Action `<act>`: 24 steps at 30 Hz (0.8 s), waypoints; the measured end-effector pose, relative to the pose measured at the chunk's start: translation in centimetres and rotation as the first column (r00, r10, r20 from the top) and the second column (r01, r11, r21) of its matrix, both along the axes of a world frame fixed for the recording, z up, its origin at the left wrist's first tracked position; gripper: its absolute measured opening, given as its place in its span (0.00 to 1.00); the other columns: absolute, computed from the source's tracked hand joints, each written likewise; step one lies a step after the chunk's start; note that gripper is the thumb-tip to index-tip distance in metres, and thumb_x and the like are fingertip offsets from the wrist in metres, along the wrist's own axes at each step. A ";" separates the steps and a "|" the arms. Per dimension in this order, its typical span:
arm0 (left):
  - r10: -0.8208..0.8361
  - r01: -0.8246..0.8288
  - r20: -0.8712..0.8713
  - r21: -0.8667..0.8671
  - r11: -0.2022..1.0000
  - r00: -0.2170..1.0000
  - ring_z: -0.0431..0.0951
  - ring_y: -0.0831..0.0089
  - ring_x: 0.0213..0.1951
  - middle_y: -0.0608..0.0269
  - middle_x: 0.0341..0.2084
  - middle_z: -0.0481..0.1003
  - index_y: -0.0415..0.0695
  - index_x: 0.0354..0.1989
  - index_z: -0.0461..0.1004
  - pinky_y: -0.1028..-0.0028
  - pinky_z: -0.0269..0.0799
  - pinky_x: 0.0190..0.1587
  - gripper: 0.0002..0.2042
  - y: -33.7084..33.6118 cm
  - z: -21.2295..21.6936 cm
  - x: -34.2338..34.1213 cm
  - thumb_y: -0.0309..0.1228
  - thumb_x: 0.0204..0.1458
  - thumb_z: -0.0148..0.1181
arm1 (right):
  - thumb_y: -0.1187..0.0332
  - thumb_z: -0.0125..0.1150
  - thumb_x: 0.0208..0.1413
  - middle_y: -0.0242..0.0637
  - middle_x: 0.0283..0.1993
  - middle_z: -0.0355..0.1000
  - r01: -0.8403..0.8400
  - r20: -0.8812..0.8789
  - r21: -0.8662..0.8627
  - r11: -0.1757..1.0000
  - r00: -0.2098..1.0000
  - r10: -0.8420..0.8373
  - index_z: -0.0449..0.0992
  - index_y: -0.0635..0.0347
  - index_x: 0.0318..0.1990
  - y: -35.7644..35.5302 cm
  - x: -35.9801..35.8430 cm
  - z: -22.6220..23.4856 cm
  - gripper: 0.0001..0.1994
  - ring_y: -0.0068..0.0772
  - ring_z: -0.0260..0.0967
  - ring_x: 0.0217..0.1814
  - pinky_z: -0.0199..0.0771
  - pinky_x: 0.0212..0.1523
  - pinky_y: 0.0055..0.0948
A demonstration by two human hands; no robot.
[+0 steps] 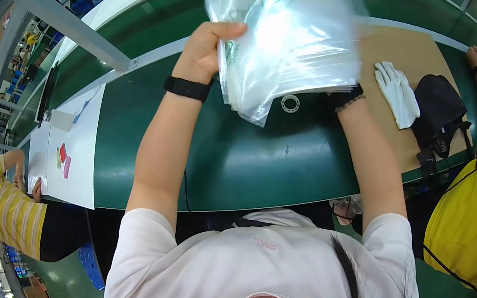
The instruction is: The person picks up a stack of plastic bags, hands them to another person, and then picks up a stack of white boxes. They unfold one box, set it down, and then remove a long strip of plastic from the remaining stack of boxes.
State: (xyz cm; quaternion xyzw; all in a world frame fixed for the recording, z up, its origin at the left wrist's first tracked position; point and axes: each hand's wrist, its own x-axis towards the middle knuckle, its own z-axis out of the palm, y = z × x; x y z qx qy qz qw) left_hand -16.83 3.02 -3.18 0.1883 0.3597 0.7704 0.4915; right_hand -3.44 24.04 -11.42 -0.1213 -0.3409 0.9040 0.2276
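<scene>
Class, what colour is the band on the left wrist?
The band is black, clearest in the head view.

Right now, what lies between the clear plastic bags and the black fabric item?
A white glove, on brown cardboard, seen in the head view.

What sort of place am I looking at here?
Most likely a factory floor or workshop: there's a long green workbench, a person in a striped shirt over on the left, and a stack of clear plastic bags held up over the bench.

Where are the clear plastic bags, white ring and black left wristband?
Clear plastic bags (292,48): head view, middle of stack.
White ring (283,102): head view, left rim.
Black left wristband (187,89): head view, outer face.
</scene>
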 end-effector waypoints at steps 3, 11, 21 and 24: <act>0.126 -0.129 -0.035 -0.116 0.985 0.991 0.77 0.55 0.43 0.47 0.42 0.74 0.30 0.51 0.65 0.60 0.71 0.53 0.23 0.2 -1.3 0.2 0.15 0.43 0.58 | 0.26 0.30 0.49 0.45 0.65 0.56 -0.618 -0.628 0.191 0.763 0.520 0.579 0.56 0.58 0.64 2.7 0.5 -1.6 0.47 0.46 0.55 0.65 0.59 0.62 0.50; 0.066 -0.119 -0.190 -0.280 0.953 0.979 0.77 0.58 0.42 0.46 0.41 0.74 0.29 0.50 0.67 0.60 0.73 0.50 0.22 0.5 -1.8 1.5 0.13 0.42 0.58 | 0.56 0.59 0.56 0.47 0.53 0.70 -0.533 -0.051 -0.075 0.843 0.846 0.531 0.64 0.63 0.58 3.2 2.0 -1.2 0.27 0.42 0.71 0.52 0.73 0.53 0.43; -0.042 0.018 -0.101 -0.227 0.974 0.994 0.77 0.55 0.45 0.45 0.44 0.73 0.29 0.53 0.64 0.59 0.73 0.51 0.25 0.5 -1.0 1.4 0.13 0.42 0.59 | 0.72 0.60 0.53 0.48 0.49 0.71 -0.463 0.125 0.076 0.883 0.883 0.453 0.63 0.68 0.56 1.1 2.9 0.8 0.23 0.43 0.72 0.49 0.75 0.51 0.42; -0.006 -0.041 -0.197 -0.231 0.972 0.980 0.76 0.55 0.46 0.45 0.46 0.72 0.29 0.53 0.64 0.59 0.73 0.52 0.26 0.7 -1.1 2.3 0.13 0.42 0.59 | 0.74 0.59 0.53 0.48 0.51 0.69 -0.467 0.090 0.069 0.881 0.883 0.461 0.62 0.67 0.57 0.8 3.7 0.9 0.24 0.43 0.71 0.51 0.74 0.52 0.41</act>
